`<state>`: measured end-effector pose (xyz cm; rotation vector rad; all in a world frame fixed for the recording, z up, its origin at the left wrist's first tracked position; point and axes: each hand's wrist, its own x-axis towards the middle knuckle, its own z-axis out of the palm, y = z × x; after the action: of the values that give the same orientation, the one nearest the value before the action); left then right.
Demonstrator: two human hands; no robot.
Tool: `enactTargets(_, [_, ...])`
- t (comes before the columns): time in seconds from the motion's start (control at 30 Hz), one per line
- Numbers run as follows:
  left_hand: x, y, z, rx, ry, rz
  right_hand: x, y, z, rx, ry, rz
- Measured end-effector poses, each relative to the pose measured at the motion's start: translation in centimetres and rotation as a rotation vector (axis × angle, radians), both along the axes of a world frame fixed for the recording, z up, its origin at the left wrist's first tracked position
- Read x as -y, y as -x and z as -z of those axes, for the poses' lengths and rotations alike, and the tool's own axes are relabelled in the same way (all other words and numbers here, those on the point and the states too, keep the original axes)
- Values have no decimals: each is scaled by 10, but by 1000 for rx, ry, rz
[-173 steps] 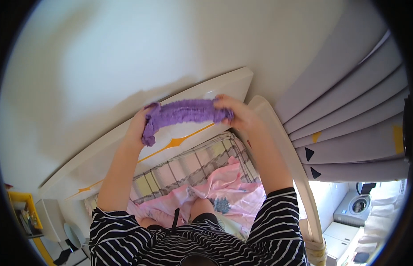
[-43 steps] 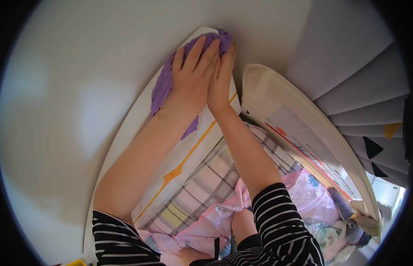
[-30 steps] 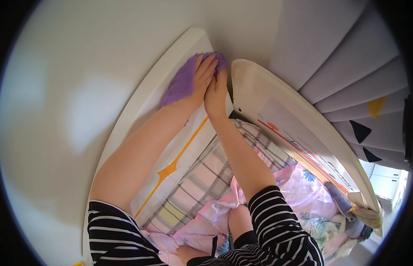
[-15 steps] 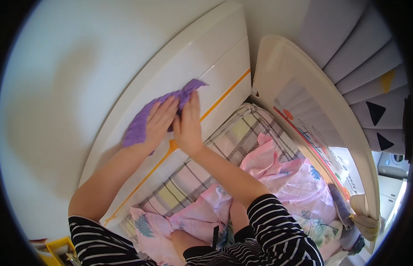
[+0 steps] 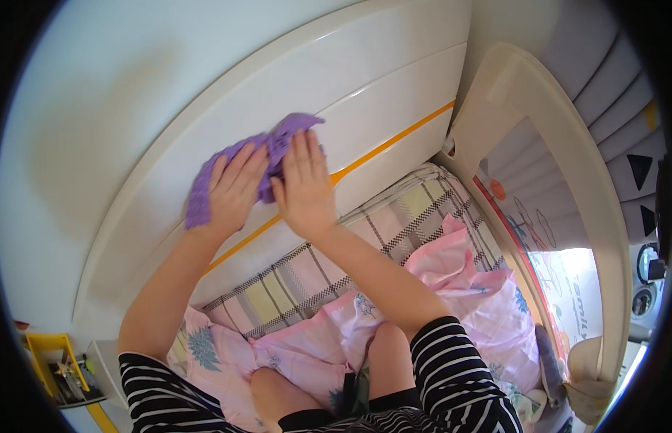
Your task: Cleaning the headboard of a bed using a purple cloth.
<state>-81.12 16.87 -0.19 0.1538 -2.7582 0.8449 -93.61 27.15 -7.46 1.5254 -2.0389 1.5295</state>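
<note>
A purple textured cloth (image 5: 206,190) lies bunched against the glossy white headboard (image 5: 394,79), above its orange stripe. My left hand (image 5: 238,189) presses the cloth's left part with fingers stretched and slightly spread. Beside it, my right hand (image 5: 305,184) rests on the right end, fingers straight and close together, thumb pointing toward the left hand. Neither hand is wrapped round the cloth; both lie flat over it. A loose fold of cloth sticks out above the right fingertips. The underside of the cloth is hidden.
Below the headboard lies a plaid mattress (image 5: 267,307) with a rumpled pink sheet (image 5: 487,303), where my bare knees rest. A cream bed guard (image 5: 603,216) with a printed panel stands at the right, before a grey pleated curtain (image 5: 603,94). A yellow tray (image 5: 40,353) sits at lower left.
Both hands and the purple cloth have slid left along the headboard, past the wide spot in the orange stripe. The view has shifted, and more of the lower left now shows.
</note>
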Motion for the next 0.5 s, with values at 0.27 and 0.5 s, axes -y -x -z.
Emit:
enactTargets(0.27, [-12,68,13,-162,-154,111,-1,39,-16,-48,19,288])
enactTargets(0.5, [1,26,19,-215,-360,202,11,-13,-15,216,169,200])
